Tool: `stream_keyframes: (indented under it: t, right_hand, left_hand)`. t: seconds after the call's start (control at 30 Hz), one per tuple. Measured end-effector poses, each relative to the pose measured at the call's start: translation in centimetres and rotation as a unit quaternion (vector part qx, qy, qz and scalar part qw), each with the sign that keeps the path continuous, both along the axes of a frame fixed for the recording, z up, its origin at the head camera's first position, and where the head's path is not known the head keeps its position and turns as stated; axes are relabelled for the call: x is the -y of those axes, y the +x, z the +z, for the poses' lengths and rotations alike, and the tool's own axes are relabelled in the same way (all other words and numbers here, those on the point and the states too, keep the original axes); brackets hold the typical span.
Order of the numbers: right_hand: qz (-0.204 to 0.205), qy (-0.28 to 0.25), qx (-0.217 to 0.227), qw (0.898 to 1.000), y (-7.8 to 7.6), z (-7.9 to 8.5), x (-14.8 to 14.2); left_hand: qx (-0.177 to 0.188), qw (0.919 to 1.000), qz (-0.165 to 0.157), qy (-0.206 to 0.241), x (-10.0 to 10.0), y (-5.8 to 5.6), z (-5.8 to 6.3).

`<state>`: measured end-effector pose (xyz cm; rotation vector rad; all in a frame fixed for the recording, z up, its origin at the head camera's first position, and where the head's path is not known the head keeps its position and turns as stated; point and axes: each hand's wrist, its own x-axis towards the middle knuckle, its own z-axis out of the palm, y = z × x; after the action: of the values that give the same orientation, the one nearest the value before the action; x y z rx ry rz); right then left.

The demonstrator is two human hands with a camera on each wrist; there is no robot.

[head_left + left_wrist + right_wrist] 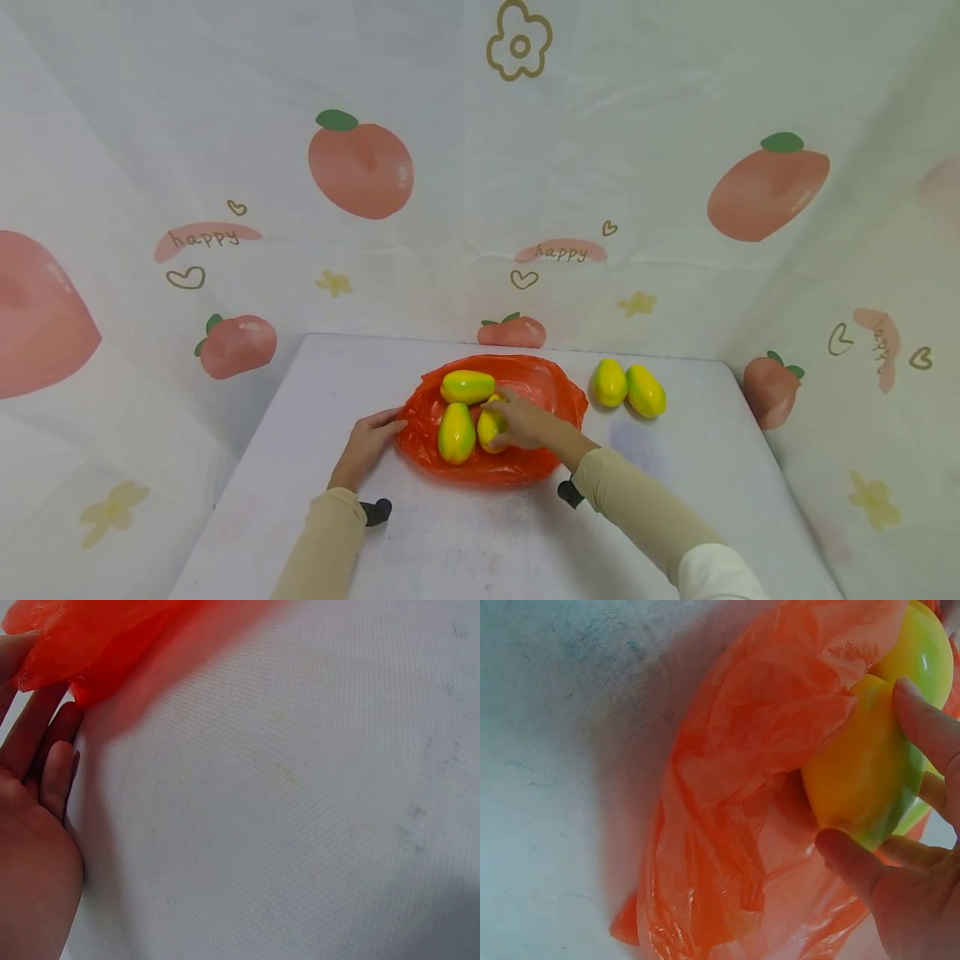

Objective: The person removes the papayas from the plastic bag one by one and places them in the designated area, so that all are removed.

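A red plastic bag [536, 379] lies spread open on the table, its rim raised around its contents. My left hand [369, 440] pinches the bag's left edge; the left wrist view shows the red film [105, 645] between thumb and fingers. With thumb and fingers around it, my right hand [528, 423] grips a yellow-green papaya [862, 765] inside the bag. Two more papayas are in the bag: one lies crosswise at the back [468, 387], the other [456, 434] just left of the gripped one. My right hand partly covers the gripped papaya in the head view.
Two more papayas, a left one [610, 383] and a right one [646, 392], lie side by side on the white table [450, 550] right of the bag. A fruit-printed cloth [465, 167] stands behind the table and along both sides.
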<state>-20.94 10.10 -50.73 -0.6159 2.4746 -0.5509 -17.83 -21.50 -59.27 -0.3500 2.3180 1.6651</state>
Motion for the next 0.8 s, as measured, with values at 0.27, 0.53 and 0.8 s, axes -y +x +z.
stream_keyframes:
  t: [0.27, 0.53, 0.8]
  right_hand:
    - [-0.009, 0.002, 0.010, 1.000, 0.1, 0.1, 0.2]
    - [-0.009, 0.001, 0.004, 1.000, 0.0, 0.2, 0.0]
    - [-0.030, -0.024, -0.004, 0.999, 0.2, 1.1, -0.5]
  left_hand:
    - [-0.001, 1.0000, 0.003, -0.006, -0.2, 0.2, 0.3]
    - [-0.001, 0.9999, 0.000, -0.010, -0.2, 0.4, 0.4]
    - [-0.008, 0.9999, -0.002, -0.012, -0.2, 0.4, 0.3]
